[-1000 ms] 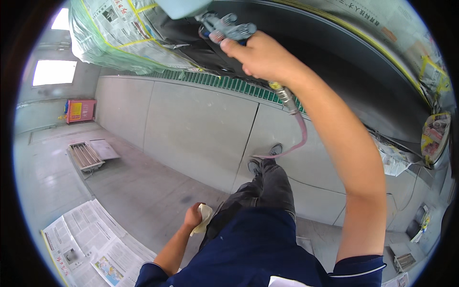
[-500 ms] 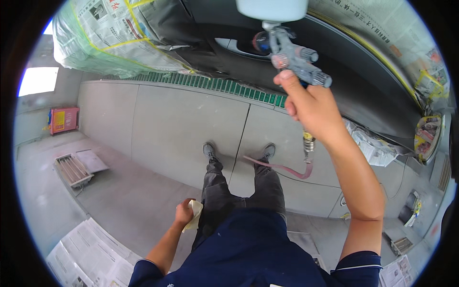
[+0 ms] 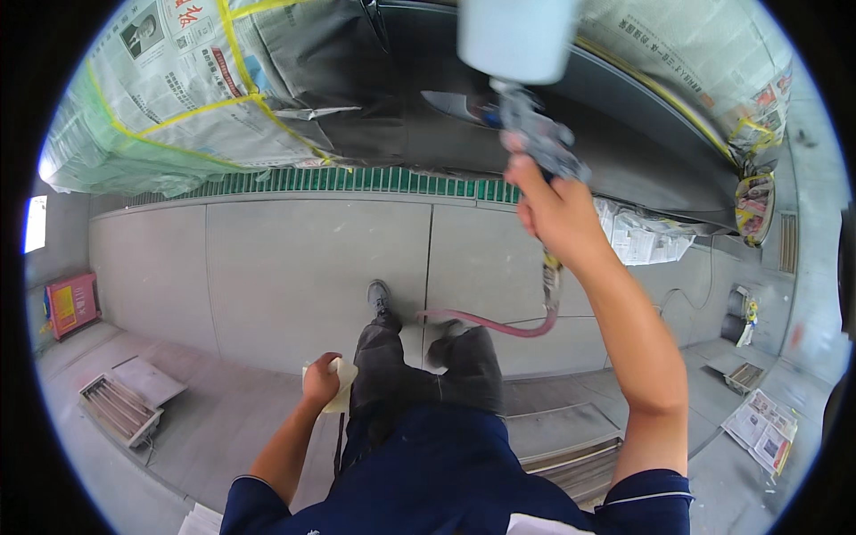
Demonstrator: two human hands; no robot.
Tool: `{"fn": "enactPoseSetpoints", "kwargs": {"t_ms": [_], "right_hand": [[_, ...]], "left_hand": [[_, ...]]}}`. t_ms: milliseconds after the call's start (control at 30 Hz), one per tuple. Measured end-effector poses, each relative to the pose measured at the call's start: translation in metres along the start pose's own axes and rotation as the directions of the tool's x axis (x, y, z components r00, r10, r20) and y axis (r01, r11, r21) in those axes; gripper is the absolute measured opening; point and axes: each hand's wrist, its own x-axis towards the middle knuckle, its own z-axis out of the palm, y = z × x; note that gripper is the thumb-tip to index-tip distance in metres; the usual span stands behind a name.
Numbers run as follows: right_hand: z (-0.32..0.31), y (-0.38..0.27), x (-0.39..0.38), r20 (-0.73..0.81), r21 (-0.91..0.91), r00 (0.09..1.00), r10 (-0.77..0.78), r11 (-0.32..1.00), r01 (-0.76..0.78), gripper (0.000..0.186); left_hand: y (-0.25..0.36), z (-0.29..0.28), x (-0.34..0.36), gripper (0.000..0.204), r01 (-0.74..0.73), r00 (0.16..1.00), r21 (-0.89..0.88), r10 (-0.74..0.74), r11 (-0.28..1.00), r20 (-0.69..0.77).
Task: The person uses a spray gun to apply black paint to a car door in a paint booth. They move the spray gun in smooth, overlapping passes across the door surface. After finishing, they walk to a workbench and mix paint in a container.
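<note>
My right hand [image 3: 555, 212] is wrapped round the handle of a metal spray gun [image 3: 535, 125], held up at arm's length. A white paint cup [image 3: 515, 40] sits on top of the gun and runs out of the upper edge. From below my fist a pinkish air hose [image 3: 499, 329] hangs in a curve. Beyond the gun is a dark grey car panel [image 3: 642, 116]; whether spray is coming out I cannot tell. Low at my left side, my left hand [image 3: 322, 382] is closed on a pale yellow cloth [image 3: 342, 385].
Newspaper [image 3: 169, 71] with yellow tape and green film [image 3: 98, 143] cover the car's left part. A green floor grating [image 3: 357, 183] runs along its foot. A pink box [image 3: 71, 305] and a louvred floor unit [image 3: 120, 406] are at left. More newspaper [image 3: 637, 234] hangs under the panel.
My right hand and the spray gun have come slightly nearer and to the left. My view has shifted along the car, and my right foot has stepped back. The left hand still holds the cloth.
</note>
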Motion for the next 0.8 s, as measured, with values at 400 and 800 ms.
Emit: {"fn": "enactPoseSetpoints", "kwargs": {"t_ms": [400,800], "right_hand": [[0.015,0.017,-0.003,0.253,0.138,0.965,-0.068,0.99,0.033,0.032],[-0.085,0.185,-0.032,-0.536,0.147,0.786,-0.308,0.883,0.446,0.034]], "left_hand": [[0.004,0.012,0.09,0.03,-0.098,0.995,0.12,0.095,0.988,0.038],[-0.017,0.1,0.307,0.081,-0.104,0.96,0.685,-0.107,0.721,0.259]]}}
